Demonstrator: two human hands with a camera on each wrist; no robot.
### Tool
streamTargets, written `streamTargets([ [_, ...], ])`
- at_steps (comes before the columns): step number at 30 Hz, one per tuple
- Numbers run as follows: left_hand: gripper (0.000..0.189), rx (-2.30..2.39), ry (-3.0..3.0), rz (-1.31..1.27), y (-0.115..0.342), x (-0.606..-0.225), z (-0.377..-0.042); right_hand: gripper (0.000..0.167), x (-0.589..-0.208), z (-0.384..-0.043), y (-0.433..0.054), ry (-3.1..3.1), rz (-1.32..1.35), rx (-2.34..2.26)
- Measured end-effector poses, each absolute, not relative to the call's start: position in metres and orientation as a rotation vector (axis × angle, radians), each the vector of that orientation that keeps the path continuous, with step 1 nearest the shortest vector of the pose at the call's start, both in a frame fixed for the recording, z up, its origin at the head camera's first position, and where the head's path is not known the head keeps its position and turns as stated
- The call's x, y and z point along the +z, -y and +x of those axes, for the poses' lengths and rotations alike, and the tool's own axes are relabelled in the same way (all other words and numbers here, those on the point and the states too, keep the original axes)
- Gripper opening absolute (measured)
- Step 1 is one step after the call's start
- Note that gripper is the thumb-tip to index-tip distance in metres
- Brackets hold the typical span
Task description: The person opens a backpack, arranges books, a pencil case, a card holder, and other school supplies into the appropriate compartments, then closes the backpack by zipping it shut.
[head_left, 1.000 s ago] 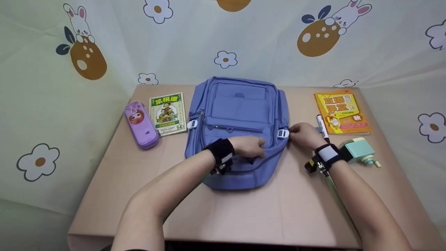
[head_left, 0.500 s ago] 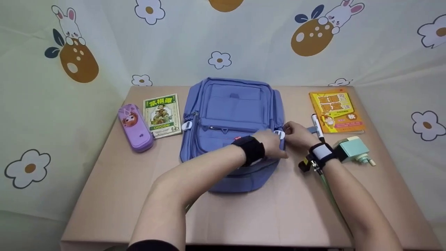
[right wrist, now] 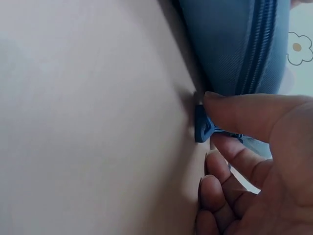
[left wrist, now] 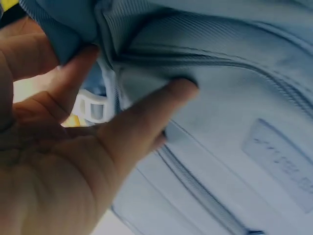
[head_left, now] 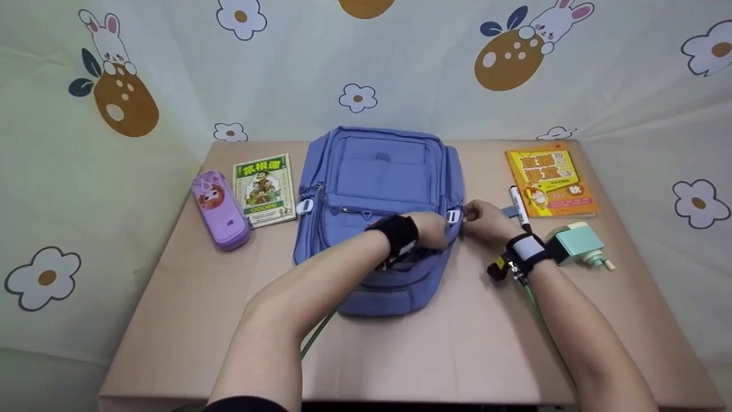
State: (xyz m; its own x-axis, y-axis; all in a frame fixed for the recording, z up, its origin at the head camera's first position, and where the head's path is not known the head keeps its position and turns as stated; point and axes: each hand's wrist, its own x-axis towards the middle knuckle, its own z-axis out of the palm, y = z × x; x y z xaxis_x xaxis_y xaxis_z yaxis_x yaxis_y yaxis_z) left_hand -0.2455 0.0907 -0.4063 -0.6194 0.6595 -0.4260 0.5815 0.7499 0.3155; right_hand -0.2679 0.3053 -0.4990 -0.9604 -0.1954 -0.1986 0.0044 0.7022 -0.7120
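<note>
A blue backpack (head_left: pixel 380 177) lies front up on the table. My left hand (head_left: pixel 432 229) reaches across to its right side near a white buckle (head_left: pixel 453 217). In the left wrist view the thumb (left wrist: pixel 168 100) lies over the front pocket by a zipper seam, while the fingers (left wrist: pixel 80 66) hold the cloth at the bag's side. My right hand (head_left: pixel 486 220) is at the bag's right edge. In the right wrist view its thumb and index finger pinch a blue zipper pull (right wrist: pixel 200 125), with the other fingers curled beneath. A zipper track (right wrist: pixel 258 46) runs up the bag's side.
To the left lie a purple pencil case (head_left: pixel 222 212) and a green-and-white book (head_left: pixel 265 189). On the right are an orange book (head_left: pixel 552 183), a marker (head_left: pixel 519 207) and a mint-green pencil sharpener (head_left: pixel 577 243) beside my right wrist. A patterned curtain encloses the table (head_left: pixel 366 366).
My left hand has moved right from the bag's lower front to its right side, drawing slightly back in the last half second. The right hand stays at the right edge.
</note>
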Motion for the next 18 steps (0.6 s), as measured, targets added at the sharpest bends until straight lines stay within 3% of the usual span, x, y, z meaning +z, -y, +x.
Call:
streamTargets([
  [4,0.025,0.359,-2.344,0.893,-0.080,-0.412,-0.258,0.024,-0.497,-0.267,-0.307,-2.676,-0.138,-1.110],
  [13,0.030,0.442,-2.315,0.872,-0.077,-0.417,-0.263,0.020,-0.498,-0.263,-0.314,-2.712,-0.026,-1.188],
  [18,0.029,0.435,-2.319,0.869,-0.076,-0.417,-0.260,0.031,-0.502,-0.262,-0.315,-2.753,-0.024,-1.221],
])
